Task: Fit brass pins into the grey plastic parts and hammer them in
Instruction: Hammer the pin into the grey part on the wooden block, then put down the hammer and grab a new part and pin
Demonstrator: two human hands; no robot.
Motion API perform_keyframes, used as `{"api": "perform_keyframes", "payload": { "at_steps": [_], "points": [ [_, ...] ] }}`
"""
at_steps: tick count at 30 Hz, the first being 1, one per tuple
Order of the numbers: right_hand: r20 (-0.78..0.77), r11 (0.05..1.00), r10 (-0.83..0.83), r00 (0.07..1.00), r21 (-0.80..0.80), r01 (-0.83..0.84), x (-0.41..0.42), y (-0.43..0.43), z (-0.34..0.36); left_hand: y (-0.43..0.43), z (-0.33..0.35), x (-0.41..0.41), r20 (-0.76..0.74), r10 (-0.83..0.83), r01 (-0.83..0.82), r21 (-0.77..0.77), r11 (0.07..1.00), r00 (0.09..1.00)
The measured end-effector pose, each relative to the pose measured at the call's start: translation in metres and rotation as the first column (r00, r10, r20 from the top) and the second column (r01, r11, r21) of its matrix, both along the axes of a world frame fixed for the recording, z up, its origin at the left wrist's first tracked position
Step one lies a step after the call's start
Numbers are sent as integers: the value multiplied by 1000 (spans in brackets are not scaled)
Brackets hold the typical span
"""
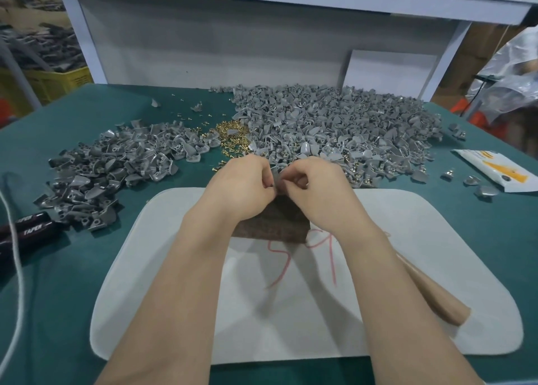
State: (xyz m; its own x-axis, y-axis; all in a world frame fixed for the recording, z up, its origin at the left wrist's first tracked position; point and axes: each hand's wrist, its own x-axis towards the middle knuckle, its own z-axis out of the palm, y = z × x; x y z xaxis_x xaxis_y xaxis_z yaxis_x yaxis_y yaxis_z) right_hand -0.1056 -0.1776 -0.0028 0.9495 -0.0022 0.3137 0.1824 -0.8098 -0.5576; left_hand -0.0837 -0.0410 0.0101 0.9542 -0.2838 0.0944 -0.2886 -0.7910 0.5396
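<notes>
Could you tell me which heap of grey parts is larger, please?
The right heap, lighter grey and spreading wide; the left heap is smaller and darker.

The left hand and right hand pinch a plastic part over a block on a mat on the desk. Beyond the left hand lie brass pins; left of it one heap of parts; beyond the right hand a larger heap.
</notes>
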Motion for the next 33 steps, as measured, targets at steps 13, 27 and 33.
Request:
{"api": "perform_keyframes", "payload": {
  "at_steps": [13,27,33],
  "points": [
    [99,991,-102,990,-73,110,-4,13,-5,-5,2,-4,3,30,-30,19,999,1000],
    [-3,991,-136,991,-22,135,-5,13,-1,-5,3,-6,-10,39,-39,25,999,999],
    [39,990,-142,989,-3,142,-8,13,0,-5,3,-6,-2,43,-43,26,999,999]
  ]
}}
